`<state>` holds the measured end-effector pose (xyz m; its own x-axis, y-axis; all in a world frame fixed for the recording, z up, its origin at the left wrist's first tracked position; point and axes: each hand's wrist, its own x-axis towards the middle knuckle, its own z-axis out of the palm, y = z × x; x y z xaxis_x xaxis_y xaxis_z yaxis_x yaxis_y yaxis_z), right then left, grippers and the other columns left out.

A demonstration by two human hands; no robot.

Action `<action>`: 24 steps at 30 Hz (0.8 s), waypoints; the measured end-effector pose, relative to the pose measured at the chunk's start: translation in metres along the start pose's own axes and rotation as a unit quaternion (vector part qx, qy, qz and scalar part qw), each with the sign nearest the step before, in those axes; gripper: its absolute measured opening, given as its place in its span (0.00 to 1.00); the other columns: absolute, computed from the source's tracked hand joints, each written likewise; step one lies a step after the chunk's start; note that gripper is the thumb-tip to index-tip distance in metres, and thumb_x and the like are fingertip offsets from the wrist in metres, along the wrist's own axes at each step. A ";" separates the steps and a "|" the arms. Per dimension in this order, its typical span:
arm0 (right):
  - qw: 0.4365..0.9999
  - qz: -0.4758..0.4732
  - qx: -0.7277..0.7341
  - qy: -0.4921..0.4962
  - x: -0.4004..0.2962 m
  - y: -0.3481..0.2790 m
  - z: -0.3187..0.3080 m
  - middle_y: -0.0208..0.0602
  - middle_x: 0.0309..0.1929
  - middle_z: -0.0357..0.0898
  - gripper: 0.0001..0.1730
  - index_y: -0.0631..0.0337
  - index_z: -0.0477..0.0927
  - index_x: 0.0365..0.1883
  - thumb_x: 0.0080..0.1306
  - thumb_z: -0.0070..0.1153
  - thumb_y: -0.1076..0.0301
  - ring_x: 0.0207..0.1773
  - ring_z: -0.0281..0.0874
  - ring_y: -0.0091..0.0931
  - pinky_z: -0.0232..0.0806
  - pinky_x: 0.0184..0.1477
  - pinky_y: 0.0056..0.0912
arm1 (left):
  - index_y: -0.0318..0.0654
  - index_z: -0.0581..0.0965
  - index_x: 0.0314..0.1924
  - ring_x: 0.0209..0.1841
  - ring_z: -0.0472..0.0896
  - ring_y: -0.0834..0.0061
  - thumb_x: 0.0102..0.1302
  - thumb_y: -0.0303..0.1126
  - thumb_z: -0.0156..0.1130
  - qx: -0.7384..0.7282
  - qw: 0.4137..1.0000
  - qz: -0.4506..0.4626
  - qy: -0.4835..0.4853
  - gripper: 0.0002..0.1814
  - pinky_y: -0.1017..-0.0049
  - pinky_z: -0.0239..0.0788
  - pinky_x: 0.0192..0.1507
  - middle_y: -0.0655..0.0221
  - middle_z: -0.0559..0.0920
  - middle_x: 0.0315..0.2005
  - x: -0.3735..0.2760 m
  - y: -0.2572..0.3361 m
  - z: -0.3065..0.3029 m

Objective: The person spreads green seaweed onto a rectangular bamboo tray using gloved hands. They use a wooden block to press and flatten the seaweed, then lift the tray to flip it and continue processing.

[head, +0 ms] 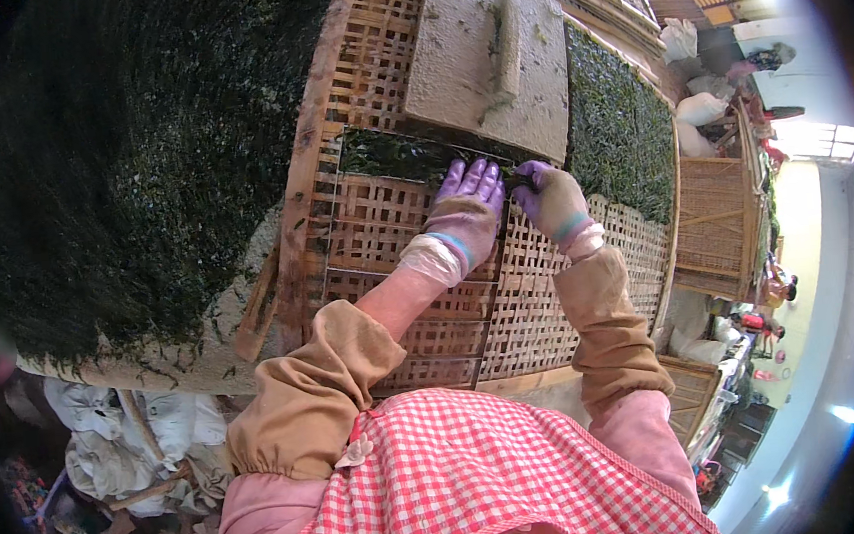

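My left hand (470, 207), in a purple-fingered glove, lies with its fingers spread on a strip of wet dark green seaweed (395, 154). My right hand (548, 193), gloved the same way, is beside it with thumb and fingers pinched at the strip's right end, on a bit of seaweed. The strip lies inside a thin frame (333, 222) on a woven bamboo screen (386, 221). Just beyond my hands a grey board (486, 59) with a raised handle rests on the screen. Right of it, a sheet of seaweed (619, 124) covers part of the woven surface.
A large heap of dark seaweed (126, 178) fills the left side. A wooden piece (258, 306) lies by the screen's edge. White sacks (139, 433) are at lower left. Stacked bamboo racks (717, 221) and people (778, 281) are off to the right.
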<state>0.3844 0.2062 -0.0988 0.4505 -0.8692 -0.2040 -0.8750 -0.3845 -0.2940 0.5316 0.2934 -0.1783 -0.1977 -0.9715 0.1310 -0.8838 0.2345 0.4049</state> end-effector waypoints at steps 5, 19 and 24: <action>0.986 -0.015 -0.108 -0.123 0.038 -0.057 -0.020 0.51 0.38 0.86 0.14 0.59 0.84 0.48 0.63 0.60 0.70 0.44 0.86 0.43 0.76 0.47 0.39 | 0.40 0.67 0.72 0.79 0.58 0.65 0.78 0.38 0.40 -0.022 0.999 0.000 -0.026 0.26 0.56 0.40 0.80 0.59 0.65 0.75 0.001 0.005 0.001; 0.995 -0.048 -0.041 0.074 0.003 -0.117 -0.054 0.46 0.38 0.88 0.13 0.51 0.84 0.54 0.73 0.56 0.65 0.35 0.88 0.34 0.79 0.42 0.36 | 0.42 0.74 0.65 0.69 0.72 0.64 0.74 0.39 0.50 -0.052 0.990 -0.001 -0.129 0.23 0.57 0.57 0.74 0.61 0.77 0.65 0.002 0.011 -0.031; 0.996 0.065 0.059 0.033 -0.010 -0.009 0.018 0.42 0.41 0.88 0.16 0.49 0.86 0.50 0.66 0.64 0.56 0.46 0.86 0.40 0.76 0.50 0.41 | 0.41 0.71 0.69 0.71 0.70 0.61 0.72 0.36 0.49 -0.091 0.995 -0.013 -0.045 0.26 0.57 0.50 0.76 0.62 0.74 0.68 -0.001 0.003 -0.007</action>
<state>0.3908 0.2237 -0.1110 0.3195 -0.9289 -0.1872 -0.8966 -0.2324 -0.3771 0.5324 0.2948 -0.1707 -0.2202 -0.9746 0.0402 -0.7994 0.2039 0.5651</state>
